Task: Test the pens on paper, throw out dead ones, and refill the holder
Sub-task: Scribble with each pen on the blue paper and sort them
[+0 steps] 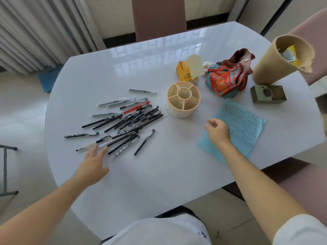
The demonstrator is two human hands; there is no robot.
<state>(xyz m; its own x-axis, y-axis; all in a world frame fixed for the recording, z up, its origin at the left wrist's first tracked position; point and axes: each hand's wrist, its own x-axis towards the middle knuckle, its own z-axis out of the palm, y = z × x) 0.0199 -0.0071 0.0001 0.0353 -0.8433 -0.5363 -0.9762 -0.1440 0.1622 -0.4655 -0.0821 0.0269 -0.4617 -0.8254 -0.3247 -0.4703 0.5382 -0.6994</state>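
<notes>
Several pens, mostly black with one red pen, lie in a loose heap on the left half of the white table. A round cream pen holder with empty compartments stands upright right of the heap. A light blue paper covered in dark test strokes lies at the right. My left hand rests flat on the table, fingers spread, fingertips touching a pale pen at the heap's near edge. My right hand hovers over the paper's left edge, fingers loosely curled, holding nothing.
A tan paper bag with wrappers inside stands at the far right. Near it are a green metal box, a red patterned cloth pouch and a yellow tissue pack. Chairs stand at the far side and the right.
</notes>
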